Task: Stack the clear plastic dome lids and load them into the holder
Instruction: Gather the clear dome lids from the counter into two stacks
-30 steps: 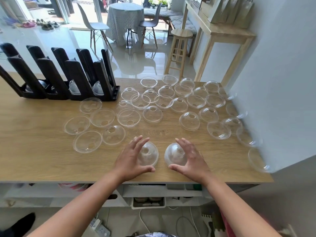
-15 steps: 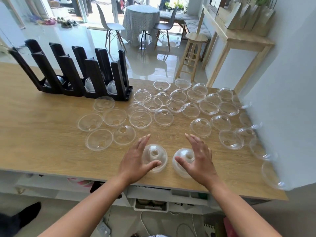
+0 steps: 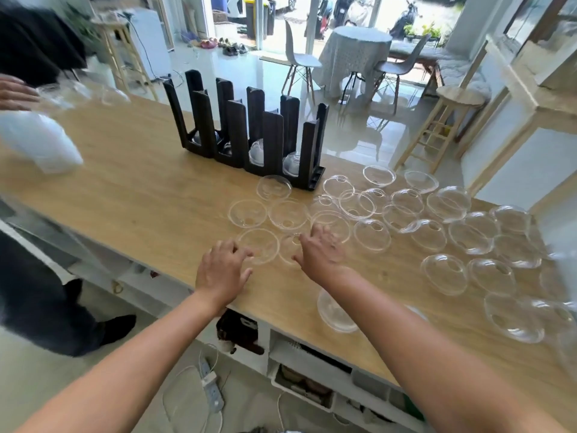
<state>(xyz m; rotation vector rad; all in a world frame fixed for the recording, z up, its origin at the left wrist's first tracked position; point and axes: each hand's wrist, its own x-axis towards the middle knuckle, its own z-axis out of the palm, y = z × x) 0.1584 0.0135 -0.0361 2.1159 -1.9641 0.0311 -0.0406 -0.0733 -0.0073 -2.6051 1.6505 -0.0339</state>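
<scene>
Clear dome lids (image 3: 371, 234) scattered over right half of wooden counter (image 3: 140, 195), some dome-up, some rim-up. Black holder (image 3: 249, 132) at far edge, slots upright, few lids at bottom. Left hand (image 3: 223, 267) spread, fingertips at rim-up lid (image 3: 259, 245). Right hand (image 3: 321, 250) spread over neighbouring lid (image 3: 288, 251); neither grasping.

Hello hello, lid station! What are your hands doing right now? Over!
Left hand and right hand open, reaching over loose dome lids. Nothing gripped. Holder has lids low in its slots. Second person's hand far left, clear of the path.
</scene>
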